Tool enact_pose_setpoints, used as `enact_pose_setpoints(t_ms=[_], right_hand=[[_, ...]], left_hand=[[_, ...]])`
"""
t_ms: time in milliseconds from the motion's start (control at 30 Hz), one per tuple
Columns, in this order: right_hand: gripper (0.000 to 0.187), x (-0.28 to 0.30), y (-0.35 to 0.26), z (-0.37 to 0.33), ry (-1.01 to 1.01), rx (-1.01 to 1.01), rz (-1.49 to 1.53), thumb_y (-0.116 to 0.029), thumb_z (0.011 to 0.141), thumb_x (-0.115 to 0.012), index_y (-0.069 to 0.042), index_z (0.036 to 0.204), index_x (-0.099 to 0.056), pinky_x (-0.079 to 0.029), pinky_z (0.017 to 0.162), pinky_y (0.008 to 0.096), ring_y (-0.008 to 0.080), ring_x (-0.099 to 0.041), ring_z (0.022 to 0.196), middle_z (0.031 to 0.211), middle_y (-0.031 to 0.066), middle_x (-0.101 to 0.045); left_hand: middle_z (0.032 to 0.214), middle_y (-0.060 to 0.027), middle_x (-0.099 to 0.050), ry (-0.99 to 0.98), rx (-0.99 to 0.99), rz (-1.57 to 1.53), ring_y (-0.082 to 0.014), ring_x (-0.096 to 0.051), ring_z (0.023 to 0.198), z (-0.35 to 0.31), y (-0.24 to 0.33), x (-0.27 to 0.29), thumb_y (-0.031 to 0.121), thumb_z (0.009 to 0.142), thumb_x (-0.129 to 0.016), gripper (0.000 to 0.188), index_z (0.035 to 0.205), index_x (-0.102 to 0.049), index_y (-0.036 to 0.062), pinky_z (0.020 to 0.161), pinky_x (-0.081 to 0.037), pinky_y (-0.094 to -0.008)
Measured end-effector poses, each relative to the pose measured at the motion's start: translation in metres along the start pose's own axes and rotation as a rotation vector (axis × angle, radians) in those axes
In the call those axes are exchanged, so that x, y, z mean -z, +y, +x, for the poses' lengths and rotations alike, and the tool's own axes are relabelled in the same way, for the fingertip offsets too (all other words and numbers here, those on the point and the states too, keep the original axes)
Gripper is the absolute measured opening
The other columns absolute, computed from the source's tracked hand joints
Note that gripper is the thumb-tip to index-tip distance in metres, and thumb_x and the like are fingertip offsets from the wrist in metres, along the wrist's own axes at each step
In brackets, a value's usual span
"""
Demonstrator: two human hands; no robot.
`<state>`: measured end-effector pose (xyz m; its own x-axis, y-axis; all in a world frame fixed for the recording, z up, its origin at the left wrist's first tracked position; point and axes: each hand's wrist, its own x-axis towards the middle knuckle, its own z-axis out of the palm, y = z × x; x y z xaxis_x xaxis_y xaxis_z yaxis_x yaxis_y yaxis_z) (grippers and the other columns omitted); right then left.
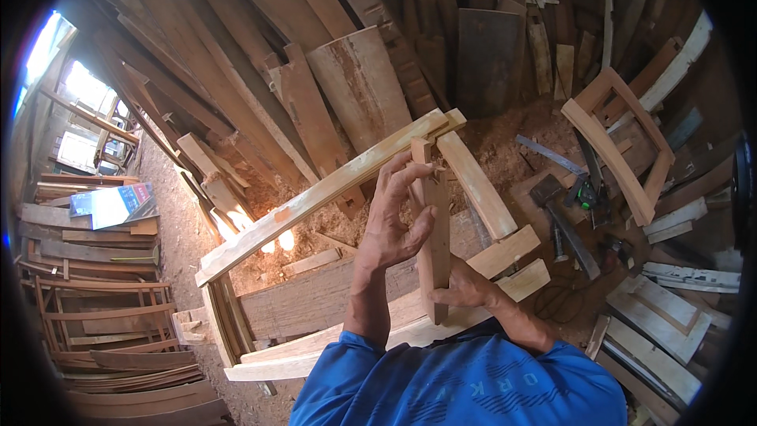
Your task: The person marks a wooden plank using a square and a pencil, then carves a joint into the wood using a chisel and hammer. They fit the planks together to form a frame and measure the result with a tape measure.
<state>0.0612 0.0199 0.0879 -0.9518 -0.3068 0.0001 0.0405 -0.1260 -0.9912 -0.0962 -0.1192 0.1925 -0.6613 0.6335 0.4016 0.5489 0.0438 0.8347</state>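
A short wooden board (435, 252) stands upright in front of me, over a wooden frame. My left hand (396, 217) is at its upper part, with curled fingers and thumb against the left edge and face. My right hand (467, 282) grips its lower end, the thumb across the face; the other fingers are partly hidden behind the board. Beneath lies the frame: a long pale rail (315, 191) on the far side, a crosspiece (478, 186) at the right, and curved pale rails (303, 355) nearest me, partly covered by my arms.
Right of the frame lie a hammer (569, 229), a metal ruler (550, 155) and a curved wooden frame (611, 146). Planks (359, 83) lean along the back. Stacked wooden parts (110, 315) and a blue-and-white packet (114, 203) are at the left. Wood shavings (505, 130) cover the ground.
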Motion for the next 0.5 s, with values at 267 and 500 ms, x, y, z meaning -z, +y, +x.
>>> enact_pose_setpoints(t_ms=[267,500], right_hand=[[0.091,-0.004,-0.013,0.0,0.034,-0.096,-0.153,-0.024,0.079,-0.077,0.001,0.154,-0.031,-0.039,0.115,0.0443,0.0384,-0.048,0.137,0.145,0.0254,-0.048],[0.089,-0.004,-0.01,0.004,0.02,-0.103,-0.247,-0.022,0.077,-0.077,0.001,0.151,-0.033,-0.041,0.111,0.0451,0.039,-0.053,0.131,0.141,0.0248,-0.051]], left_hand=[[0.129,-0.0221,-0.061,0.027,0.048,0.093,-0.0341,-0.069,0.112,0.007,0.009,0.008,0.015,0.079,-0.085,0.055,0.124,-0.055,0.0055,0.09,-0.062,-0.0391],[0.131,-0.0301,-0.06,0.173,0.072,0.145,-0.0286,-0.069,0.114,0.0,0.0,0.003,0.04,0.067,-0.093,0.082,0.104,-0.029,0.0074,0.091,-0.062,-0.0382]])
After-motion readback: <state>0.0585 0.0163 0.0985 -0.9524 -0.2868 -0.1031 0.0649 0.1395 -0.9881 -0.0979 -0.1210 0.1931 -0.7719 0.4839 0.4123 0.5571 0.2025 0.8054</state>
